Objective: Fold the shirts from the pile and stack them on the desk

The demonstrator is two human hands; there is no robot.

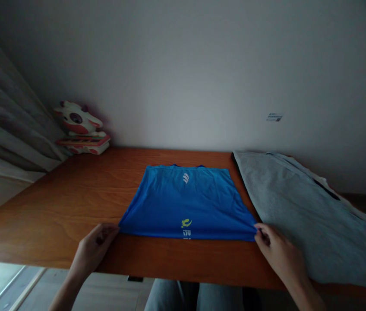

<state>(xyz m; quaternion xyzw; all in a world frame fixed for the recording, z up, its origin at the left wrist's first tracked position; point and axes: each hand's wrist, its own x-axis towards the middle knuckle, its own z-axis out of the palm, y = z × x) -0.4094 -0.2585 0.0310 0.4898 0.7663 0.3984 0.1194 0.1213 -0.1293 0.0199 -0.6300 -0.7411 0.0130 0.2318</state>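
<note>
A blue shirt (187, 203) lies folded on the wooden table (73, 203), lighter blue at its far edge and deeper blue near me. It carries a small white mark at the top and a yellow-green and white print by the near edge. My left hand (98, 242) pinches the near left corner of the fabric. At the near right corner, my right hand (275, 248) grips the shirt between thumb and fingers. The near edge is drawn straight between both hands. How the layers underneath are folded is hidden.
Grey clothing (302, 211) covers the table's right side, close to my right hand. A toy cow with a keyboard (82, 129) stands at the back left, beside a curtain (4, 116). The wall (183, 86) rises behind the table.
</note>
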